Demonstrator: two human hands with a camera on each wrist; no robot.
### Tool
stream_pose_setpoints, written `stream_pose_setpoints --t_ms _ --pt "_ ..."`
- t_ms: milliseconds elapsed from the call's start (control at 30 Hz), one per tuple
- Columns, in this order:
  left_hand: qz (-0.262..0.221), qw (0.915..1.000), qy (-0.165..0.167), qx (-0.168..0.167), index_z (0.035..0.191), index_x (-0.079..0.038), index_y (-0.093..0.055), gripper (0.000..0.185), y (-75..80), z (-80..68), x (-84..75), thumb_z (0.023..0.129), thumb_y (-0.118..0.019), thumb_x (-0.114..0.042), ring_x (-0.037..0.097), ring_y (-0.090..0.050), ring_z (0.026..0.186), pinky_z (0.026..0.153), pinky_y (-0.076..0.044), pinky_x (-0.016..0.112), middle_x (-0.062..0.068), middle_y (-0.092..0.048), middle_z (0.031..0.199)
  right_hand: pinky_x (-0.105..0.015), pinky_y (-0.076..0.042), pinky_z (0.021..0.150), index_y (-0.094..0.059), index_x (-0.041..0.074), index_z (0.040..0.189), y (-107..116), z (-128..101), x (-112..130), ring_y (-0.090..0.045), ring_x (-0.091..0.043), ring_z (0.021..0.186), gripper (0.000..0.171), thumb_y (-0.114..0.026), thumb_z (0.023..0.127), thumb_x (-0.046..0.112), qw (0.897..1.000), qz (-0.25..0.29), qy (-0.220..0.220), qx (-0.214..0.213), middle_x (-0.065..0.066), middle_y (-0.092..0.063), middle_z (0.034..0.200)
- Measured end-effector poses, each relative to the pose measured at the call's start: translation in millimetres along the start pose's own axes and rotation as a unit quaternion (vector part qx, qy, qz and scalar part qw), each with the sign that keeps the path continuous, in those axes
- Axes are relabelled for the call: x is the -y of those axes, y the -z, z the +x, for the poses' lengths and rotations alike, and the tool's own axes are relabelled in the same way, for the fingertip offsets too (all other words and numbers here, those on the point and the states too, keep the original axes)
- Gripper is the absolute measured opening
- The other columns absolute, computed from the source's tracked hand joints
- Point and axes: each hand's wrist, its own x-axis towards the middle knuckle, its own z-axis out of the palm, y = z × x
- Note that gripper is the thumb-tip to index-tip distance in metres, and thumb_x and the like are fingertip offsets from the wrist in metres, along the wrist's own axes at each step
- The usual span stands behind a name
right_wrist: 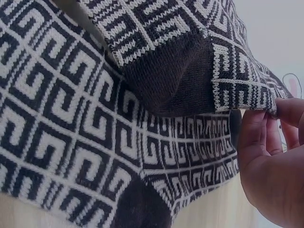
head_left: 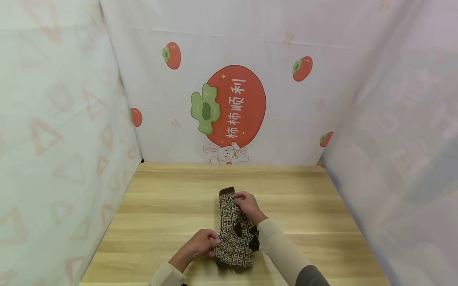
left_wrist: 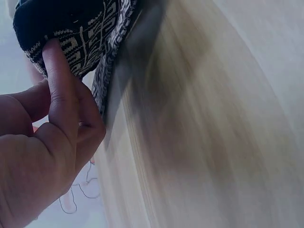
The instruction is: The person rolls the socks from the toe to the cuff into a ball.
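A pair of black-and-cream socks with a square key pattern lies on the table. The upper sock (head_left: 226,212) stretches away from me, its black cuff at the far end; the other sock (head_left: 244,252) is partly hidden beneath it. Near the toe end, my left hand (head_left: 204,241) pinches the edge of the upper sock, close to a black toe (left_wrist: 52,19). My right hand (head_left: 248,204) pinches the upper sock's right edge just below the cuff. In the right wrist view the upper sock's dark heel (right_wrist: 175,80) lies over the other sock.
The wooden table (head_left: 161,198) has a white cloth backdrop (head_left: 279,119) behind it, printed with persimmons and a rabbit. Cloth walls (head_left: 64,119) stand on both sides of the table.
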Motion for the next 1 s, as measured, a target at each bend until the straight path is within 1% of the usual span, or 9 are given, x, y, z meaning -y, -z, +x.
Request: stream_pose_setpoints --t_ms 67,167,267,367,467,600,733,833,1000 --pt "0.002 1.0 -0.002 -0.001 0.099 0.001 -0.066 0.006 -0.9 0.9 -0.9 0.095 -0.067 -0.004 0.012 -0.062 0.064 0.057 -0.057 0.027 0.0 -0.063 0.081 -0.03 -0.05 0.064 -0.066 0.005 0.125 1.4 0.9 -1.0 -0.057 -0.015 0.076 0.027 -0.062 0.099 0.012 1.0 0.005 -0.007 -0.002 -0.014 -0.067 0.113" --pt "0.007 1.0 -0.004 -0.002 0.099 0.002 -0.065 0.007 0.0 0.3 -1.6 0.095 -0.067 -0.003 0.013 -0.061 0.064 0.057 -0.057 0.029 0.002 -0.064 0.082 -0.031 -0.051 0.065 -0.066 0.005 0.126 2.8 0.8 0.8 -0.057 -0.016 0.079 0.028 -0.062 0.099 0.012 1.0 0.01 -0.006 0.005 -0.014 -0.066 0.116" --pt "0.009 0.9999 -0.007 0.005 0.1 0.002 -0.065 0.009 2.3 -0.2 -3.8 0.095 -0.067 -0.005 0.013 -0.06 0.065 0.058 -0.056 0.029 0.001 -0.063 0.083 -0.031 -0.051 0.065 -0.066 0.005 0.126 4.9 0.8 3.9 -0.056 -0.016 0.077 0.028 -0.061 0.1 0.012 1.0 0.009 0.001 0.01 -0.014 -0.066 0.115" --pt "-0.007 0.9997 -0.002 0.023 0.102 0.002 -0.064 0.011 3.1 1.9 -5.9 0.096 -0.067 -0.007 0.013 -0.059 0.069 0.059 -0.055 0.026 0.0 -0.062 0.084 -0.03 -0.049 0.061 -0.066 0.004 0.124 6.9 1.1 7.8 -0.053 -0.014 0.068 0.026 -0.061 0.1 0.011 1.0 0.008 0.001 0.012 -0.013 -0.067 0.108" --pt "-0.033 0.9986 0.005 0.042 0.104 0.002 -0.064 0.012 0.0 3.0 -7.5 0.098 -0.065 -0.008 0.012 -0.06 0.073 0.061 -0.055 0.025 0.0 -0.061 0.087 -0.029 -0.046 0.057 -0.066 0.003 0.121 8.8 0.3 9.4 -0.049 -0.012 0.061 0.024 -0.061 0.099 0.01 1.0 0.009 -0.002 0.011 -0.012 -0.068 0.102" --pt "-0.055 0.9965 0.007 0.062 0.105 0.002 -0.063 0.012 -7.0 4.0 -12.2 0.099 -0.063 -0.008 0.011 -0.062 0.076 0.064 -0.056 0.024 0.0 -0.061 0.089 -0.028 -0.045 0.057 -0.066 0.001 0.12 15.2 -0.8 6.7 -0.049 -0.011 0.06 0.024 -0.061 0.098 0.008 1.0 0.012 -0.006 0.009 -0.01 -0.068 0.097" --pt "-0.06 0.9956 0.008 0.071 0.103 0.001 -0.063 0.01 -13.7 8.2 -13.5 0.099 -0.063 -0.008 0.01 -0.06 0.075 0.062 -0.054 0.021 -0.001 -0.06 0.087 -0.029 -0.041 0.054 -0.065 0.001 0.123 23.6 -2.8 1.3 -0.041 -0.009 0.052 0.026 -0.06 0.098 0.006 0.999 0.028 -0.017 0.013 -0.006 -0.067 0.088" --pt "-0.055 0.9961 0.007 0.069 0.103 0.001 -0.064 0.01 -17.9 11.4 -13.8 0.099 -0.063 -0.008 0.01 -0.059 0.074 0.06 -0.053 0.02 -0.002 -0.06 0.086 -0.029 -0.038 0.051 -0.065 0.0 0.123 29.0 -3.7 -0.3 -0.036 -0.008 0.047 0.026 -0.06 0.098 0.007 0.999 0.036 -0.019 0.01 -0.005 -0.068 0.083" --pt "-0.053 0.9959 0.005 0.073 0.104 0.002 -0.064 0.011 -27.1 15.1 -13.1 0.098 -0.063 -0.008 0.01 -0.061 0.075 0.062 -0.055 0.021 -0.001 -0.061 0.087 -0.028 -0.042 0.052 -0.067 -0.001 0.118 37.2 -5.2 -7.0 -0.048 -0.009 0.054 0.024 -0.062 0.096 0.006 0.999 0.031 -0.022 -0.008 -0.008 -0.071 0.087"
